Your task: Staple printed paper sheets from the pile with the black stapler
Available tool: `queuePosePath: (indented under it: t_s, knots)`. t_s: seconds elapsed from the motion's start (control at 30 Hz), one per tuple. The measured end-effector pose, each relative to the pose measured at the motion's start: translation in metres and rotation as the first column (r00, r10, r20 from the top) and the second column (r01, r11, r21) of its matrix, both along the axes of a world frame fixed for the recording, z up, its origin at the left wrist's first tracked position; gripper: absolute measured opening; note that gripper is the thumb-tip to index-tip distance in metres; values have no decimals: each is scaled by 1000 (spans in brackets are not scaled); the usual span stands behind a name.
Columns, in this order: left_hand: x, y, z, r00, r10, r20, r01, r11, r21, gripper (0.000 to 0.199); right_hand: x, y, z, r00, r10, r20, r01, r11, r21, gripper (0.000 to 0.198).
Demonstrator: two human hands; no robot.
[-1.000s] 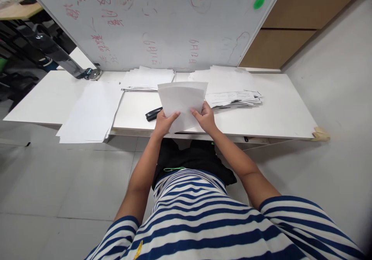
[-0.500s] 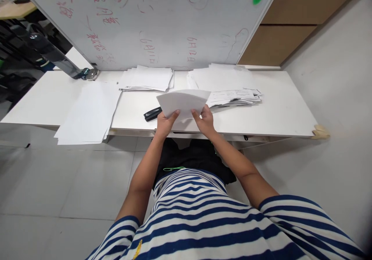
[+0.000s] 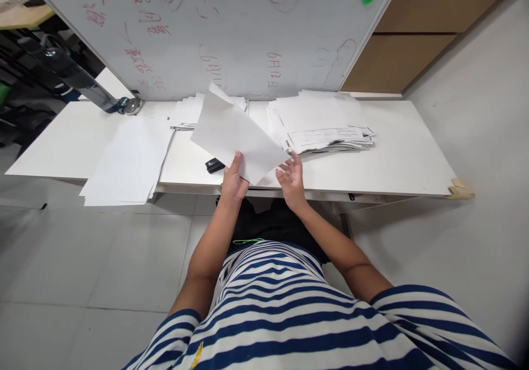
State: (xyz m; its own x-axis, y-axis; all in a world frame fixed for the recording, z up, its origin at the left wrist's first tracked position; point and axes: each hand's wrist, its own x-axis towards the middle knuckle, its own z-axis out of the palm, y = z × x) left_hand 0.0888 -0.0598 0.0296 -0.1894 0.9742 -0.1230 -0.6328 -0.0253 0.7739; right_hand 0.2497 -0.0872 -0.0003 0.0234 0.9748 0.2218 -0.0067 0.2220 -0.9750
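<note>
White paper (image 3: 235, 130) is raised at a tilt above the table's front edge; how many sheets it holds I cannot tell. My left hand (image 3: 235, 181) grips its lower edge, thumb on top and fingers beneath. Beside the paper's lower right corner is my right hand (image 3: 291, 180), fingers apart and slightly curled, not gripping it. A black stapler (image 3: 214, 165) lies on the table, partly covered by the paper and my left hand. Behind the raised paper a stack of sheets (image 3: 185, 111) is partly hidden.
On the white table (image 3: 405, 155), a pile of printed papers (image 3: 326, 119) lies right of centre. Blank sheets (image 3: 126, 160) overhang the front edge at left. A whiteboard (image 3: 231, 33) stands along the back, with a dark bottle-like object (image 3: 78, 78) leaning at the left.
The paper has turned from level to slanted, its far end swinging up and left. My right hand has let go of its edge and spread its fingers; my left hand keeps its grip.
</note>
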Motion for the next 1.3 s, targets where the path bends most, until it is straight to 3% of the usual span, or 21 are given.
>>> queuePosePath:
  t_s: [0.07, 0.13, 0.23, 0.33, 0.37, 0.4, 0.47, 0.53, 0.57, 0.63, 0.7, 0.87, 1.3]
  knots:
    - [11, -5, 4, 998, -37, 53, 38, 999, -22, 50, -1, -9, 4, 978, 206, -26, -207, 978, -29, 84]
    - [24, -11, 5, 998, -37, 52, 38, 999, -17, 48, -1, -13, 7, 971, 233, -45, -235, 971, -38, 70]
    - [34, -16, 2, 999, -42, -29, 42, 999, -7, 48, 3, -13, 8, 998, 24, -58, -28, 996, -83, 44]
    - [19, -15, -3, 947, -67, -313, 87, 995, 53, 55, 20, -9, 3, 989, -141, -41, 135, 982, -135, 35]
    - [7, -12, -4, 880, -44, -474, 98, 991, 89, 57, 29, -8, 0, 981, -193, -36, 186, 972, -145, 32]
    - [-7, -9, -5, 762, 7, -647, 97, 987, 126, 56, 39, -7, -3, 969, -246, -34, 238, 959, -153, 29]
    - [-37, -1, -5, 363, 118, -924, 85, 984, 159, 48, 59, -7, -9, 943, -330, -39, 318, 930, -182, 23]
    - [-66, 9, -7, -36, 159, -987, 11, 987, 159, 45, 77, -8, -14, 930, -362, -69, 337, 911, -240, 21]
    - [-77, 14, -9, -164, 135, -977, -7, 990, 138, 48, 83, -9, -16, 931, -356, -85, 321, 906, -275, 21]
    - [-95, 25, -15, -270, 72, -960, 4, 997, 73, 49, 91, -9, -17, 948, -304, -97, 255, 905, -341, 20]
    - [-105, 33, -23, -257, 38, -966, 54, 998, 25, 45, 94, -6, -15, 971, -224, -82, 176, 905, -387, 18]
    - [-111, 38, -35, -188, 92, -978, 107, 992, 72, 39, 87, 16, -6, 994, -103, -26, 85, 916, -393, 21]
    - [-114, 31, -30, -142, 105, -984, 184, 980, 78, 31, 68, 60, 1, 998, 36, 50, -13, 915, -404, 7]
